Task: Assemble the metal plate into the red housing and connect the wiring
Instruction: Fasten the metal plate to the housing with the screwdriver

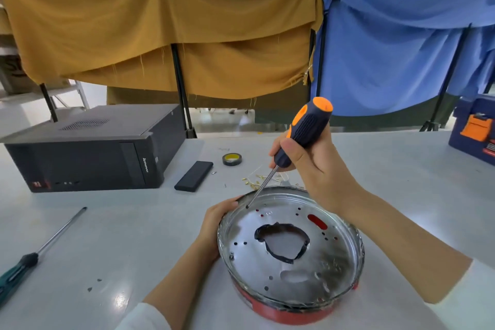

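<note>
Red housing (281,311) sits on the white table (134,222), near edge, centre-right of my view. Metal plate (289,257) lies seated inside it, shiny face up, with a black-rimmed central opening and small holes scattered around.

My left hand (214,225) holds the housing's left rim, fingers curled over the edge; I cannot see the fingertips fully.

My right hand (313,166) grips the orange-and-navy screwdriver (302,131), fingers wrapped round the handle. Shaft tilts down and left; tip rests at a hole near the plate's far-left edge.

Loose brass terminals (254,181) lie just behind the housing. Also on the table: tape roll (232,159), black flat case (194,176), green-handled screwdriver (32,257) at left, black computer tower (88,153), blue toolbox (474,128) far right.
</note>
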Demonstrator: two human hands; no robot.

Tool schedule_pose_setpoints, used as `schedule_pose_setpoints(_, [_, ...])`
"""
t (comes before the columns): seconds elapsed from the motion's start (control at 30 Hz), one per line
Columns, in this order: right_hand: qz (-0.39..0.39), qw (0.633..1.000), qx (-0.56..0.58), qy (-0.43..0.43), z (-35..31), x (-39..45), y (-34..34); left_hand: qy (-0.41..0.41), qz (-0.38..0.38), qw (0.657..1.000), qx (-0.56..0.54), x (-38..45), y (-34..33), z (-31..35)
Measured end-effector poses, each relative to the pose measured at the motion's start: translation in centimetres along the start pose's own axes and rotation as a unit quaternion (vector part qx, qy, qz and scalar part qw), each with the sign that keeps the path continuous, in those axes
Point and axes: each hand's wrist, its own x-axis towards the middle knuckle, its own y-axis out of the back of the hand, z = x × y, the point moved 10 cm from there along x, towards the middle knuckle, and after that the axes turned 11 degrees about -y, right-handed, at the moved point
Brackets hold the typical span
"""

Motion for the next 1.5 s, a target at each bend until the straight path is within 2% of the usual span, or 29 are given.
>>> schedule_pose_setpoints(0.13, [0.04, 0.997, 0.072, -0.009, -0.6, 0.4, 0.0, -0.014, 0.057, 0.998, 0.028, 0.1, 1.5, 0.1])
schedule_pose_setpoints(0.3, [0.04, 0.992, 0.11, -0.046, 0.4, 0.6, -1.0, -0.008, 0.062, 0.997, 0.035, 0.4, 2.1, -0.4])
schedule_pose_setpoints(0.47, [0.013, 0.994, 0.094, -0.052, 1.0, 0.9, -2.1, -0.007, 0.061, 0.998, 0.027, 0.6, 2.2, -0.8])
schedule_pose_setpoints(1.5, [-0.015, 0.995, 0.086, -0.057, 1.4, 1.5, -4.0, -0.014, 0.068, 0.997, 0.039, 0.2, 2.3, -0.3])
